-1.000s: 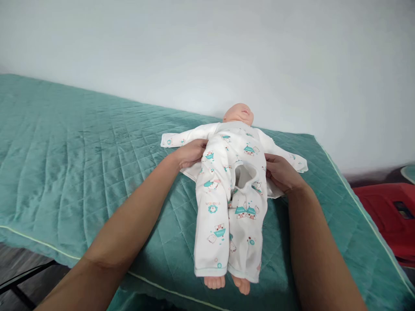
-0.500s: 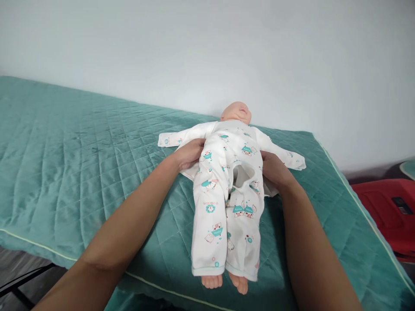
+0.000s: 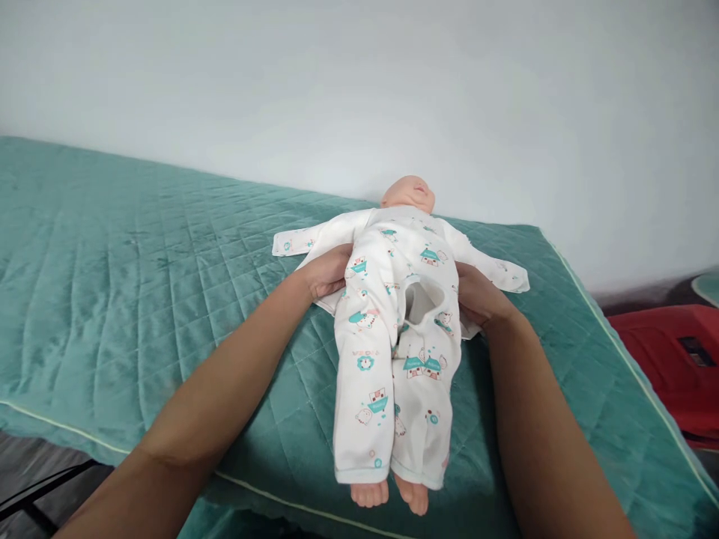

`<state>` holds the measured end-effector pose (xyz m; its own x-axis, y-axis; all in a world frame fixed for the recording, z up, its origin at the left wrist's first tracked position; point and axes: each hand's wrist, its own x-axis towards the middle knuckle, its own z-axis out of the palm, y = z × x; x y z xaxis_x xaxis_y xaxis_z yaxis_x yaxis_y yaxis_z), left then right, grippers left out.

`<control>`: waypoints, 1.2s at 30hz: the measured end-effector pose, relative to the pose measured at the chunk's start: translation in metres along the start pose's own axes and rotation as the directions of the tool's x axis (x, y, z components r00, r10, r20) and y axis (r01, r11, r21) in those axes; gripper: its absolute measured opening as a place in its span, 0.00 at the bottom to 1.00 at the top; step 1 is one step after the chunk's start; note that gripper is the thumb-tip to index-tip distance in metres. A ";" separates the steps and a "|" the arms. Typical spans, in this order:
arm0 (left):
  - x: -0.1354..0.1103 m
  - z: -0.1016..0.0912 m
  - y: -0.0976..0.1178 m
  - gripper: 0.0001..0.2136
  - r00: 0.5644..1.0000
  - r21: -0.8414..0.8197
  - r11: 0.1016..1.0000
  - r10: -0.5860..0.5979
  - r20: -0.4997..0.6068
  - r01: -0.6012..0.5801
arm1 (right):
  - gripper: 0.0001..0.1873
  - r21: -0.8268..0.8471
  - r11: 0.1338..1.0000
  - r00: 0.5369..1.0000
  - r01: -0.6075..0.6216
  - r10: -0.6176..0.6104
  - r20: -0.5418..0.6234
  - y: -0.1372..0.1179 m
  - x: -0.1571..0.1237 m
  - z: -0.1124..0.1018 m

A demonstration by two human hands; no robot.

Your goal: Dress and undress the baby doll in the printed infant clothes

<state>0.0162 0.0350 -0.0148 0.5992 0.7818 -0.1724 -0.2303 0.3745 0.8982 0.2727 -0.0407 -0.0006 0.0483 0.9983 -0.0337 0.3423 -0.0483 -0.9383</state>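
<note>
A baby doll (image 3: 409, 193) lies on its back, head by the wall and bare feet towards me. It wears a white long-sleeved top (image 3: 342, 226) with both sleeves spread out. White printed baby trousers (image 3: 364, 359), open at the crotch, cover its legs and reach up over its torso. At the trousers' left side, my left hand (image 3: 329, 271) is closed with its fingertips tucked out of sight at the fabric. My right hand (image 3: 481, 293) grips the opposite side, its fingers mostly hidden behind the cloth.
A green quilted cover (image 3: 168, 299) with pale piping lies beneath the doll. The white wall (image 3: 337, 90) rises right behind it. A red plastic object (image 3: 668, 367) stands beyond the right edge, and a dark metal bar (image 3: 42, 486) shows at lower left.
Both hands stay at the sides of the trousers. My right hand has shifted slightly outward and down, and the trousers look a little wider at the hip.
</note>
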 end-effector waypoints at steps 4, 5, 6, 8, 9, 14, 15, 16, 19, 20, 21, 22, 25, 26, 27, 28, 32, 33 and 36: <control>-0.002 0.004 0.003 0.05 0.999 -0.003 1.000 -0.018 -0.037 0.018 | 0.14 0.090 0.995 0.998 -0.040 0.036 0.055 0.005 0.002 0.000; -0.002 0.006 0.004 0.06 0.998 -0.007 1.000 -0.027 -0.049 0.027 | 0.14 0.085 0.996 0.999 -0.022 0.019 0.040 0.006 0.002 0.000; -0.003 0.007 0.005 0.06 0.997 -0.011 0.999 -0.034 -0.064 0.033 | 0.14 0.074 0.997 1.000 -0.001 0.000 0.023 0.007 0.002 0.000; -0.004 0.010 0.006 0.07 0.995 -0.019 0.999 -0.039 -0.090 0.038 | 0.15 0.045 0.998 0.999 0.034 -0.034 -0.020 0.007 0.003 0.001; -0.004 0.012 0.007 0.07 0.994 -0.022 0.999 -0.039 -0.099 0.037 | 0.15 0.023 0.999 0.998 0.049 -0.048 -0.042 0.006 0.002 0.002; -0.005 0.017 0.007 0.08 0.993 -0.043 0.998 -0.038 -0.112 0.034 | 0.16 -0.112 0.989 0.989 0.101 -0.112 -0.095 -0.003 -0.002 0.006; -0.005 0.018 0.007 0.08 0.993 -0.059 0.998 -0.043 -0.112 0.036 | 0.16 -0.135 0.986 0.989 0.099 -0.112 -0.094 -0.005 -0.002 0.005; -0.005 0.019 0.007 0.09 0.993 -0.080 0.996 -0.050 -0.111 0.041 | 0.16 -0.159 0.983 0.990 0.093 -0.108 -0.089 -0.006 -0.002 0.005; -0.007 0.021 0.008 0.09 0.990 -0.146 0.987 -0.090 -0.113 0.073 | 0.16 -0.249 0.966 0.995 0.066 -0.083 -0.060 -0.009 -0.001 0.002; -0.007 0.022 0.008 0.08 0.987 -0.159 0.983 -0.108 -0.117 0.089 | 0.16 -0.267 0.962 0.996 0.061 -0.076 -0.046 -0.009 0.000 0.001; -0.007 0.023 0.009 0.08 0.984 -0.167 0.980 -0.130 -0.121 0.109 | 0.15 -0.269 0.961 0.997 0.059 -0.069 -0.026 -0.008 0.001 0.000; -0.007 0.023 0.009 0.08 0.980 -0.173 0.976 -0.153 -0.125 0.131 | 0.15 -0.251 0.966 0.998 0.059 -0.062 -0.004 -0.008 0.001 0.000; -0.009 0.025 0.012 0.07 0.975 -0.189 0.970 -0.179 -0.129 0.153 | 0.15 -0.132 0.989 0.998 0.061 -0.056 0.043 -0.007 0.001 0.001; -0.009 0.026 0.012 0.07 0.977 -0.188 0.973 -0.158 -0.142 0.130 | 0.15 -0.107 0.992 0.997 0.066 -0.062 0.038 -0.006 0.000 0.001; -0.009 0.026 0.013 0.06 0.978 -0.180 0.979 -0.128 -0.162 0.098 | 0.15 -0.100 0.992 0.997 0.073 -0.071 0.031 -0.006 0.000 0.002; -0.010 0.027 0.013 0.05 0.979 -0.165 0.984 -0.098 -0.182 0.068 | 0.14 -0.105 0.991 0.996 0.087 -0.085 0.019 -0.006 -0.001 0.003; -0.010 0.026 0.011 0.02 0.977 -0.130 0.990 -0.076 -0.201 0.050 | 0.14 -0.159 0.978 0.990 0.136 -0.141 -0.018 -0.005 -0.001 0.006; -0.010 0.026 0.011 0.02 0.977 -0.132 0.990 -0.081 -0.196 0.056 | 0.15 -0.159 0.977 0.989 0.141 -0.147 -0.025 -0.004 -0.001 0.006; -0.009 0.026 0.012 0.03 0.971 -0.126 0.990 -0.084 -0.225 0.056 | 0.18 -0.140 0.978 0.986 0.154 -0.161 -0.043 -0.001 0.002 0.008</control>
<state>0.0283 0.0190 0.0078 0.4288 0.8396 -0.3334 -0.2909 0.4777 0.8289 0.2654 -0.0388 -0.0024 0.0326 0.9906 0.1330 0.4739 0.1018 -0.8747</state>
